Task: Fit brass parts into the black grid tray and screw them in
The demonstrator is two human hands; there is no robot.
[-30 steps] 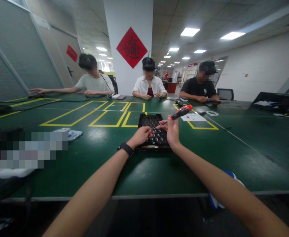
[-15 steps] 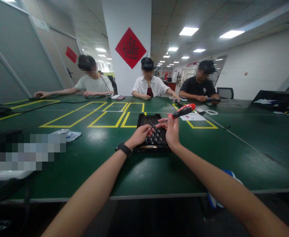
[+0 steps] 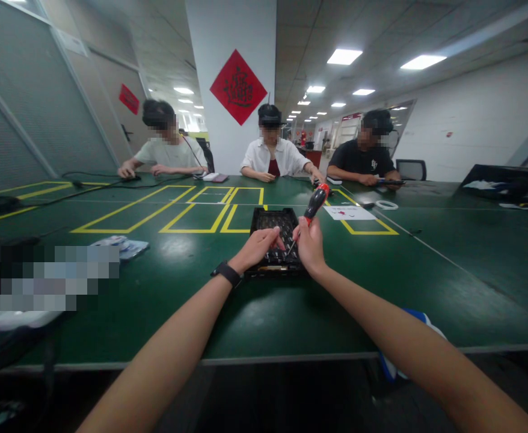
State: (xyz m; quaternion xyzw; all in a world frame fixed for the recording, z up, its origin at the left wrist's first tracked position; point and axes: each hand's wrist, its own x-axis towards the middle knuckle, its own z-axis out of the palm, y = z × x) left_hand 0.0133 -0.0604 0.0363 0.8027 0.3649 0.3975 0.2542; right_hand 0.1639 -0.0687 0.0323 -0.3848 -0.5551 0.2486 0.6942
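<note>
In the middle of the head view, an open black case (image 3: 275, 264) lies on the green table, with rows of small metallic pieces inside. My right hand (image 3: 311, 243) is closed round a screwdriver (image 3: 317, 204) with a black and red handle. Its handle leans up and to the right, and the thin shaft points down to the left over the case. My left hand (image 3: 260, 246), with a dark band at the wrist, is above the case's left side. Its thumb and fingers look apart, and I see nothing between them.
Several people sit across the table (image 3: 169, 282), which has yellow tape outlines. A printed white sheet (image 3: 349, 213) and a white ring (image 3: 386, 205) lie beyond my right hand. A plastic packet (image 3: 133, 248) is at left. Black cables (image 3: 106, 186) run along the far left.
The screwdriver has swung steeper, its tip moving down away from my left fingers. My left fingers have parted from their pinch at the tip. The left co-worker's outstretched hand has drawn inward.
</note>
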